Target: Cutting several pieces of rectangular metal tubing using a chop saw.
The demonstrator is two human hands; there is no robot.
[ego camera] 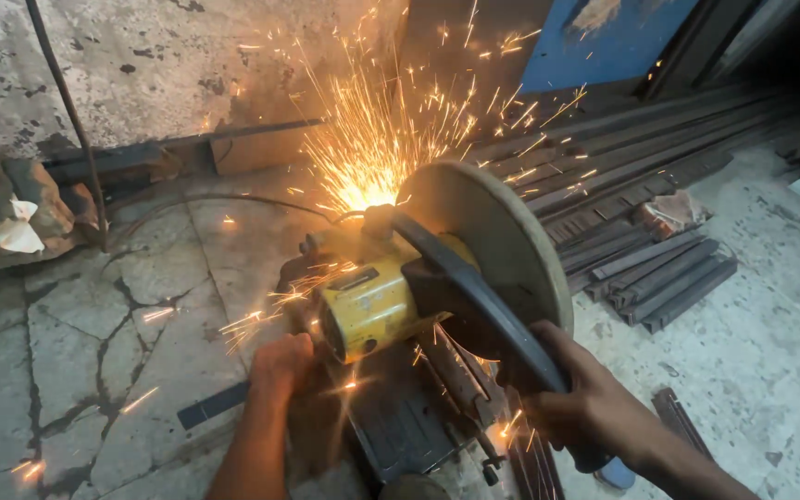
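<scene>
Cut is live, judging by the spark fan [372,139] off the blade's far side; chop saw [418,287] sits on the cracked concrete floor [94,324], yellow motor housing [372,306] facing the camera, round blade guard [502,241] tilted down; right hand [585,398] clamped round the dark saw handle [483,306], pressing it down; left hand [280,366] closed on the flat metal strip [215,405] just beside the saw base [400,426], pinning it, strip end sticking out to the left; hands apart, one either side of the motor. Blade contact hidden behind the housing, so can't tell cut depth; strip looks unsevered, so I'd call it mid-cut, parting-off left. Stack of steel bars [659,268] lies on the floor to the right, well apart from the saw.
</scene>
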